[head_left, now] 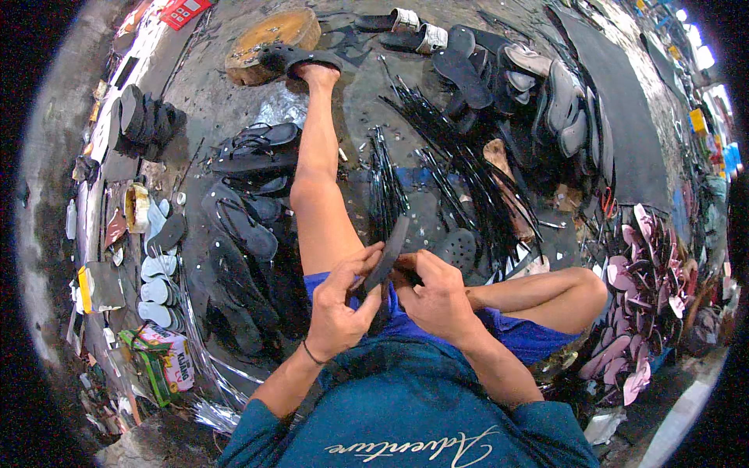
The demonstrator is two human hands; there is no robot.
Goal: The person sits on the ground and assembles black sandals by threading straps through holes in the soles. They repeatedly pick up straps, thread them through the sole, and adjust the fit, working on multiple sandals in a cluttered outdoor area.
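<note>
Black curved piece (390,253) is up over the blue shorts (519,335), left hand (341,300) pinching it; right hand (441,300) is curled there too, can't tell if it's gripping. I'd pinch firmly against twisting.

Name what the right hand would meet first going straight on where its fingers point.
Likely the dark curved piece in the left hand; the right hand may already touch it, depth being unclear.

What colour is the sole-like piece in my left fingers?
The sole-like piece is dark grey, nearly black; it shows best in the head view.
</note>
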